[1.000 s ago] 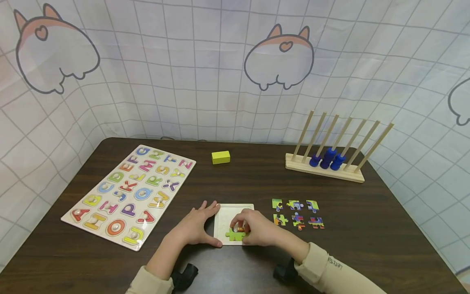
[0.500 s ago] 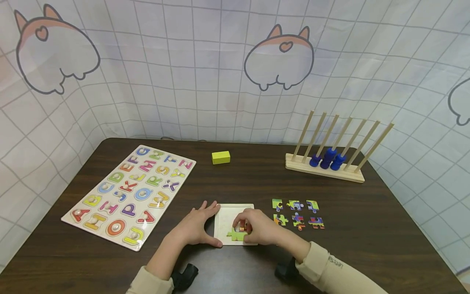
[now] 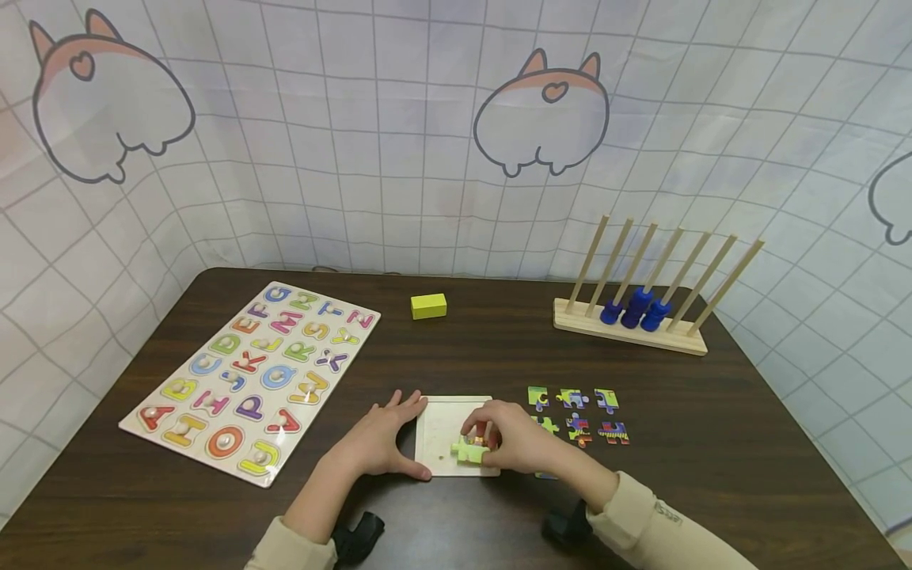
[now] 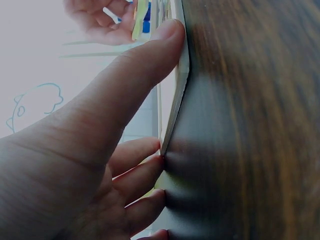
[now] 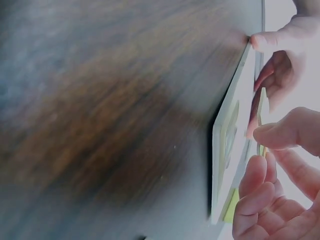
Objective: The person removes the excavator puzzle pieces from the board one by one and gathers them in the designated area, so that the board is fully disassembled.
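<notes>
My right hand (image 3: 518, 435) pinches a green jigsaw piece (image 3: 468, 452) between thumb and fingers, over the lower right part of a shallow wooden puzzle tray (image 3: 436, 427). In the right wrist view the piece (image 5: 263, 107) stands on edge, apart from the tray (image 5: 239, 107). My left hand (image 3: 378, 439) lies along the tray's left side, fingers spread. Its thumb touches the near left corner and its fingertips the left edge; the left wrist view shows the thumb (image 4: 157, 50) against the tray's rim. My right fingers hide part of the piece's picture.
Several loose jigsaw pieces (image 3: 579, 427) lie in rows right of the tray, partly behind my right forearm. An alphabet peg board (image 3: 245, 380) lies left. A yellow block (image 3: 428, 306) and a wooden peg stand (image 3: 630, 328) with blue beads are at the back of the table.
My right hand has shifted slightly right with the green piece, which now looks tilted and raised from the tray. The left hand stays in place.
</notes>
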Demonstrator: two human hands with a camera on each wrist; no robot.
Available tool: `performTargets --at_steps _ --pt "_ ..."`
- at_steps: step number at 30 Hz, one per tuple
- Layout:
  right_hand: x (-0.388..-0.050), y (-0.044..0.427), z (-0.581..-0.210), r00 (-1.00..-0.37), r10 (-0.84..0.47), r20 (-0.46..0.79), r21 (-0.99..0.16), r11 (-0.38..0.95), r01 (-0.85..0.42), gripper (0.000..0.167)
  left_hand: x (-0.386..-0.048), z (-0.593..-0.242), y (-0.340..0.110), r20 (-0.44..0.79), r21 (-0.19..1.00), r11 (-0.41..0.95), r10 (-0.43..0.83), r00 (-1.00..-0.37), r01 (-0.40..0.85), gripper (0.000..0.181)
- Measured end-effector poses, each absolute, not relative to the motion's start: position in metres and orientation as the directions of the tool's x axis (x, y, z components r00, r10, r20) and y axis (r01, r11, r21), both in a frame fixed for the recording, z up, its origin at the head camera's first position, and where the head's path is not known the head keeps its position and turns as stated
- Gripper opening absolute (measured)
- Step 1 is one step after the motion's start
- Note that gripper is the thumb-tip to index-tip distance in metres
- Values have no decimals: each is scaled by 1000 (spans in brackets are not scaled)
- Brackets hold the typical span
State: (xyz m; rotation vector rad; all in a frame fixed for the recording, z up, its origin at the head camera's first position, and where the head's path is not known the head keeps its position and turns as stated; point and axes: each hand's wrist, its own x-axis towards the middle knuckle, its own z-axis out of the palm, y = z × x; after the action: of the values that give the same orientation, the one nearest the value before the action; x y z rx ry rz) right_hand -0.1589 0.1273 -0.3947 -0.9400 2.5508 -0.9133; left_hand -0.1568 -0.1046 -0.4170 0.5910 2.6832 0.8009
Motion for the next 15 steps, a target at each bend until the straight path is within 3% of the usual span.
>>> performTargets --at_steps 15 --pt "-151 155 -389 -774 -633 5 -666 575 -475 32 -157 -417 -105 -140 570 761 460 -877 309 98"
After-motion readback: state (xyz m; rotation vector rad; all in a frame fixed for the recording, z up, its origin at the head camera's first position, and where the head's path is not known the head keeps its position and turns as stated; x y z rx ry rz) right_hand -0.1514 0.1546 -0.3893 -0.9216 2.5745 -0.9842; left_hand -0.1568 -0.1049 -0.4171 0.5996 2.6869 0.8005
